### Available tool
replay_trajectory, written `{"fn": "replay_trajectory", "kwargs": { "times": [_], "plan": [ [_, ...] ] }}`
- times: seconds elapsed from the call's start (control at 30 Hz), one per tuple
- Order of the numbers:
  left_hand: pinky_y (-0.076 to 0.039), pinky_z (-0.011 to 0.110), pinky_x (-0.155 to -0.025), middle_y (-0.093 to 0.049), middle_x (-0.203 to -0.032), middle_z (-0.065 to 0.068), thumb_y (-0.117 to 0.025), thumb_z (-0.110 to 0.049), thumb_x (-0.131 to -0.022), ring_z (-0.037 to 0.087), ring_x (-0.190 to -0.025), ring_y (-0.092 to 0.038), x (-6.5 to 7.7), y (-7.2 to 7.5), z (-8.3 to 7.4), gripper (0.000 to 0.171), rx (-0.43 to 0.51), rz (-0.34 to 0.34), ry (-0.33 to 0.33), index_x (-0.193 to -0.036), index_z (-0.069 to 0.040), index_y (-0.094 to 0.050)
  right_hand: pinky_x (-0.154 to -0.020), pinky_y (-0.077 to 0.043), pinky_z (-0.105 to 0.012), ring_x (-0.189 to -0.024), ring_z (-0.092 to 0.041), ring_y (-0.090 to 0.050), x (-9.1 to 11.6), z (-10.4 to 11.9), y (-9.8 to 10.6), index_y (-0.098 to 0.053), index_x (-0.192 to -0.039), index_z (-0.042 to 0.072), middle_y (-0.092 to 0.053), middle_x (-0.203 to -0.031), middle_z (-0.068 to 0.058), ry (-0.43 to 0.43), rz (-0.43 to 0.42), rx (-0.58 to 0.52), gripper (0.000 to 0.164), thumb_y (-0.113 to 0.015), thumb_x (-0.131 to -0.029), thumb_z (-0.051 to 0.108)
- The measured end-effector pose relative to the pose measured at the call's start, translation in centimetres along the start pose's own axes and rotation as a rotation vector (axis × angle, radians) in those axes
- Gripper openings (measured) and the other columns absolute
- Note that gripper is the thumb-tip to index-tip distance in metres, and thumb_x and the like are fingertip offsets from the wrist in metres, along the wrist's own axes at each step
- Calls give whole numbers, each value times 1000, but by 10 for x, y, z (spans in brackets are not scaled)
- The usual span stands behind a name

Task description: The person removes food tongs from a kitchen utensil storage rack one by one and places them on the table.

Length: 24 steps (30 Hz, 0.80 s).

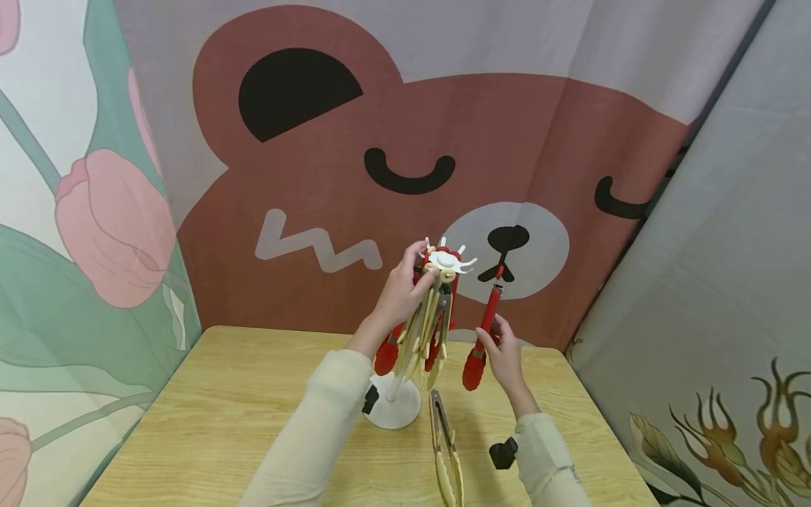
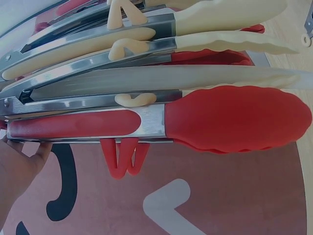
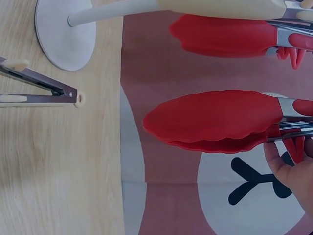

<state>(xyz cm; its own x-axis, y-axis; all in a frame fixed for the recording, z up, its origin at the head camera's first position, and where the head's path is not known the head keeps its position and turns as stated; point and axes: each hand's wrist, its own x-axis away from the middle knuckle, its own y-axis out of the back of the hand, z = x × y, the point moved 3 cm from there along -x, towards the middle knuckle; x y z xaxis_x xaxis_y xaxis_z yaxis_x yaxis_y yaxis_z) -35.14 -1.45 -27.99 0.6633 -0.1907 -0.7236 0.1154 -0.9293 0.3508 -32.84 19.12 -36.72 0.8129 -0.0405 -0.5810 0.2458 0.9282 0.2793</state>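
The left hand is at the top of a white rack, its fingers and thumb curled round it just beside the hooks. The right hand grips red tongs by the arms, holding them in the air to the right of the rack, slightly tilted, with the scalloped heads down and close together. Several cream tongs and hanging red tongs dangle closely together from the rack, heads down, one red head on the left side. The rack's round white base stands on the far part of the wood-grain desk. Nearer, a loose pair of cream-tipped tongs lies on the desk between the two forearms, its hinged end towards the far side and its heads towards the near edge. Beyond the desk hangs a curtain printed with a brown bear.
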Motion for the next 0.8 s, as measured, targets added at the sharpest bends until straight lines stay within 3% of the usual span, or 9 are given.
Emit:
{"fn": "replay_trajectory", "kwargs": {
  "times": [0.17, 0.43, 0.67, 0.8],
  "plan": [
    [-40, 37, -88, -44, -129, 16, -50, -16, -92, 22, -105, -49, 0, 0, -1, 48, -11, -1, 0, -134, -5, -30, -65, -42, -13, -83, -25, -52, 2, -4, 3, -43, -120, -14, -54, -97, -29, -19, 3, 16, 39, -56, -85, -1],
    [-39, 36, -90, -43, -130, 14, -50, -17, -92, 21, -107, -49, 0, 0, 0, 48, -17, 0, 9, -134, -6, -30, -66, -44, -14, -82, -24, -52, 7, -12, 4, -46, -114, -15, -56, -94, -26, 21, -11, 66, 37, -60, -82, -3],
    [-39, 37, -90, -43, -131, 15, -50, -17, -92, 21, -107, -48, 0, 0, 1, 48, -10, 1, 7, -134, -5, -30, -65, -44, -15, -83, -24, -54, 6, -46, 7, -49, -115, -10, -59, -93, -20, -34, -19, 105, 40, -64, -81, 7],
    [-39, 37, -90, -42, -131, 13, -50, -17, -92, 21, -107, -48, 0, 0, 2, 48, -11, 4, 11, -134, -6, -29, -63, -46, -19, -81, -23, -55, 9, -52, 7, -50, -114, -8, -60, -91, -17, -31, -20, 148, 40, -65, -81, 9]
  ]
}}
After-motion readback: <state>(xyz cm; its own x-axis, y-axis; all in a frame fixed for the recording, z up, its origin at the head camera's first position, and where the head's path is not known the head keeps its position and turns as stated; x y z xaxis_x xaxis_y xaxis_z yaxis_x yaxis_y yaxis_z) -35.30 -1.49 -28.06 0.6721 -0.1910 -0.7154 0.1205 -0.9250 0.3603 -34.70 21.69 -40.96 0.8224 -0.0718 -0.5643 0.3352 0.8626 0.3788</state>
